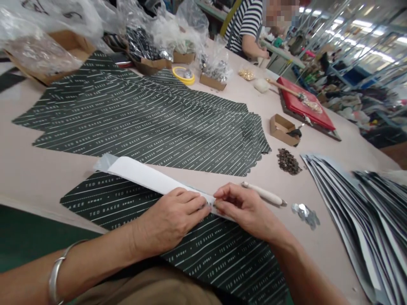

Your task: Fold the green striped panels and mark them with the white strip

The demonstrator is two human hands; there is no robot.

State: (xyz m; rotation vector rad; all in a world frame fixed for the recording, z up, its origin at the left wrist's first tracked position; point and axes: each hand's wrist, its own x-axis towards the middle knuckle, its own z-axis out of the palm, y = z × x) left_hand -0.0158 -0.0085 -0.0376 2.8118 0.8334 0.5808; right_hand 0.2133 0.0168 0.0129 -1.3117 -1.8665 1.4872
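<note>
Left hand (173, 216): yours, laid palm down with its fingers together on the white strip (149, 171); whether it grips or only presses, you cannot tell from this view. Silver bangle (55, 275) on your left forearm.

Right hand (251, 209): yours, thumb and forefinger drawn close at the strip, just beside the left fingertips; what lies between them is too small to tell.

White strip: one, set slantwise over the dark printed sheet (222, 262) in front of you, its far-left end beside a clear film piece (106, 162).

Beyond it, on the pale worktop (28, 169): a spread stack of matching printed sheets (152, 118).

To the right of your hands: a white pen-shaped tool (263, 193), a few silver discs (305, 215), a heap of small brown pieces (288, 161), an open cardboard box (276, 133), a fanned pile of dark and pale strips (365, 237).

Farther off: a yellow ring (190, 80), a red slab (302, 101), a person in a striped top (243, 27).
</note>
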